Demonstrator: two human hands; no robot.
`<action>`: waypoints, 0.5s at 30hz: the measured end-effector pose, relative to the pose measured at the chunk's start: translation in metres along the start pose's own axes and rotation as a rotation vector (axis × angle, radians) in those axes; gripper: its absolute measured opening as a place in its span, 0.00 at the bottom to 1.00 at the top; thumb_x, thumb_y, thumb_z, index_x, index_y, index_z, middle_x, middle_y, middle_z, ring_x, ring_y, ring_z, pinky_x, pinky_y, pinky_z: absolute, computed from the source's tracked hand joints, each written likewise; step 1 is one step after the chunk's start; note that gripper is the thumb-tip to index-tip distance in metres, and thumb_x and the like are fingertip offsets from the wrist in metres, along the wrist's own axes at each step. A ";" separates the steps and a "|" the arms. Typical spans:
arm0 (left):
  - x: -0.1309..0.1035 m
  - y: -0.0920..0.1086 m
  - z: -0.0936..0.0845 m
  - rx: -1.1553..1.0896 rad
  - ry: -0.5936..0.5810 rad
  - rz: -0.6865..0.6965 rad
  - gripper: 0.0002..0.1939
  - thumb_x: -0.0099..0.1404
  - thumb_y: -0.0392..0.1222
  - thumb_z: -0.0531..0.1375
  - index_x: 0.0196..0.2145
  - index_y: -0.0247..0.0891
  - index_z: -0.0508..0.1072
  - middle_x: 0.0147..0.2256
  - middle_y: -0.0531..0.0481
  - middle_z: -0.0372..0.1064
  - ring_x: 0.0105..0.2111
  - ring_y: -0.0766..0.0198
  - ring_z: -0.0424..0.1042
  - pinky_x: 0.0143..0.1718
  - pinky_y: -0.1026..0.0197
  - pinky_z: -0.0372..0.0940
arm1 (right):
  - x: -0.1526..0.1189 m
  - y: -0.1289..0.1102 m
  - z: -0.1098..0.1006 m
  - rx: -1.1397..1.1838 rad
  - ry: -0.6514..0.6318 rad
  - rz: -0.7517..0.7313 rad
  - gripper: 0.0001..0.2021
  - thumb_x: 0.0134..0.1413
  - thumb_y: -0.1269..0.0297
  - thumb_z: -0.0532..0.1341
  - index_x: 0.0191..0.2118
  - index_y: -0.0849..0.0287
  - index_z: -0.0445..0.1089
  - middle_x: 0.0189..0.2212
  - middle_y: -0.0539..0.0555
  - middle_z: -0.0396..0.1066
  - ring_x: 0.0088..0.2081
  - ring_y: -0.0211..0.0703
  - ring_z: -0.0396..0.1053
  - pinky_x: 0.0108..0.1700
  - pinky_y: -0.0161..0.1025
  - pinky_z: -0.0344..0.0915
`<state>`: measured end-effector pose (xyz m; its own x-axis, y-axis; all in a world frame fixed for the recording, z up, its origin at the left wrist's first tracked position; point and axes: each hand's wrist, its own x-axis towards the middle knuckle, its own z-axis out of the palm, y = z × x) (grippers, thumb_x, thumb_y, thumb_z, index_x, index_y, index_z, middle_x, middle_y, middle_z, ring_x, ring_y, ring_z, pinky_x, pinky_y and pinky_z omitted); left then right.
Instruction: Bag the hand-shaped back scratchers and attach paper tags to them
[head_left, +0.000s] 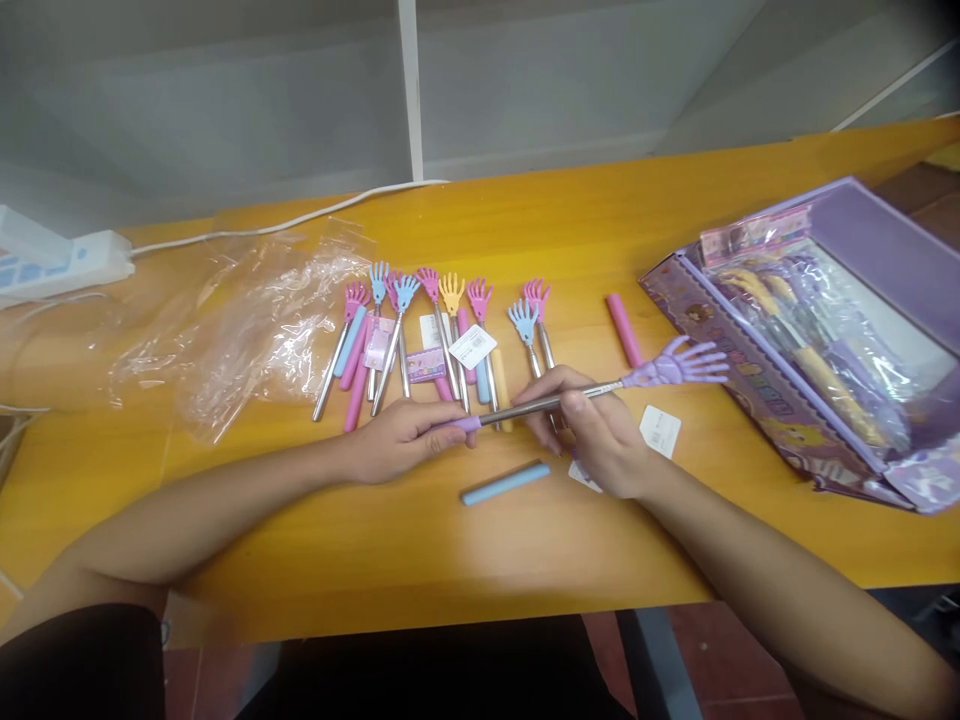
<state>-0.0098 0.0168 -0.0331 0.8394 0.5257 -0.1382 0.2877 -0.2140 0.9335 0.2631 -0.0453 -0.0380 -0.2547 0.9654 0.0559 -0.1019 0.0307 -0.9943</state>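
Observation:
A back scratcher with a purple hand-shaped head and a metal rod lies across both my hands, its head pointing right. My left hand is closed around its purple grip sleeve. Farther along the rod, my right hand pinches the metal between thumb and fingers. Behind my hands lie several more back scratchers with blue, pink and yellow heads and bare metal rods. Loose sleeves are scattered among them. A blue sleeve rests in front of my hands, and a pink sleeve lies to the right.
At the right stands an open purple box holding bagged back scratchers. Crumpled clear plastic bags cover the left side. White tags lie near my right wrist. A white power strip with a cable sits at the far left.

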 end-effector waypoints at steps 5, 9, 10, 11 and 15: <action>0.000 -0.002 0.000 -0.094 0.049 -0.018 0.22 0.81 0.56 0.52 0.46 0.36 0.77 0.31 0.52 0.68 0.30 0.65 0.65 0.33 0.65 0.60 | 0.020 -0.011 -0.024 0.168 0.305 -0.041 0.24 0.65 0.36 0.64 0.37 0.54 0.75 0.17 0.45 0.57 0.17 0.36 0.49 0.20 0.38 0.45; -0.002 -0.003 -0.002 -0.049 0.002 -0.003 0.22 0.81 0.56 0.54 0.51 0.36 0.78 0.38 0.49 0.73 0.34 0.64 0.69 0.37 0.63 0.61 | 0.029 -0.015 -0.044 0.300 0.484 -0.104 0.17 0.60 0.45 0.69 0.33 0.52 0.71 0.21 0.45 0.56 0.18 0.35 0.44 0.20 0.39 0.45; -0.002 -0.003 -0.002 -0.045 -0.011 -0.002 0.22 0.80 0.56 0.55 0.53 0.36 0.78 0.40 0.47 0.75 0.35 0.63 0.69 0.38 0.63 0.62 | 0.029 -0.015 -0.047 0.297 0.501 -0.127 0.14 0.61 0.48 0.68 0.33 0.52 0.71 0.21 0.45 0.56 0.18 0.35 0.45 0.21 0.40 0.49; -0.002 -0.003 -0.003 -0.049 -0.019 -0.002 0.22 0.80 0.56 0.55 0.55 0.37 0.78 0.42 0.47 0.76 0.36 0.63 0.70 0.38 0.63 0.62 | 0.030 -0.015 -0.050 0.280 0.516 -0.149 0.12 0.62 0.50 0.67 0.34 0.51 0.71 0.21 0.45 0.57 0.18 0.35 0.46 0.23 0.41 0.53; -0.002 -0.003 -0.003 -0.075 -0.023 -0.009 0.23 0.82 0.55 0.54 0.59 0.38 0.79 0.36 0.50 0.73 0.30 0.67 0.64 0.33 0.65 0.57 | 0.027 -0.010 -0.052 0.071 0.568 -0.214 0.10 0.64 0.52 0.65 0.35 0.51 0.74 0.19 0.46 0.62 0.18 0.39 0.54 0.32 0.46 0.67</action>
<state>-0.0141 0.0188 -0.0349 0.8478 0.5077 -0.1533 0.2606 -0.1471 0.9542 0.3072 -0.0061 -0.0311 0.3292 0.9274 0.1776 -0.1633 0.2412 -0.9566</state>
